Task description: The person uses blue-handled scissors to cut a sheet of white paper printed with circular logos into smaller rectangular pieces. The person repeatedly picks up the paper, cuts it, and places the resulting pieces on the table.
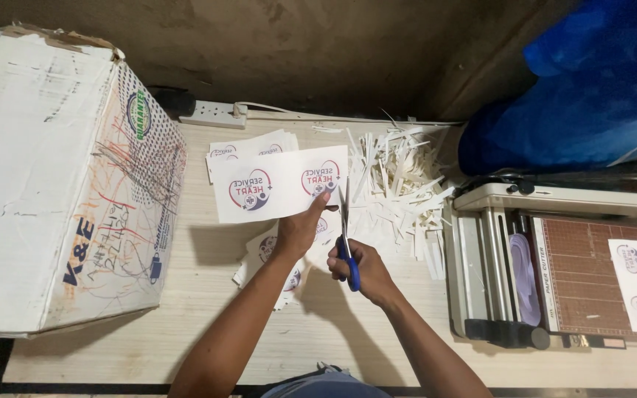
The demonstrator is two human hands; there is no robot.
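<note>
Fingers of the right hand point(366, 269) curl through the blue handles of a pair of scissors point(346, 236), blades pointing away from the body and biting into the near edge of a printed sheet point(282, 184), while the left hand point(300, 228) pinches that same edge just beside the blades, thumb on top, holding the paper raised and flat. Judging by the grip, a clean cut depends on keeping the sheet taut close to the blades and the holding fingers out of their line. Beneath the wrists lies a loose stack of printed cards point(267, 250); beyond the blade tips, a heap of white paper strips point(396, 184). A paper cutter point(554, 265) sits off the right hand, a big cardboard box point(60, 184) off the left.
</note>
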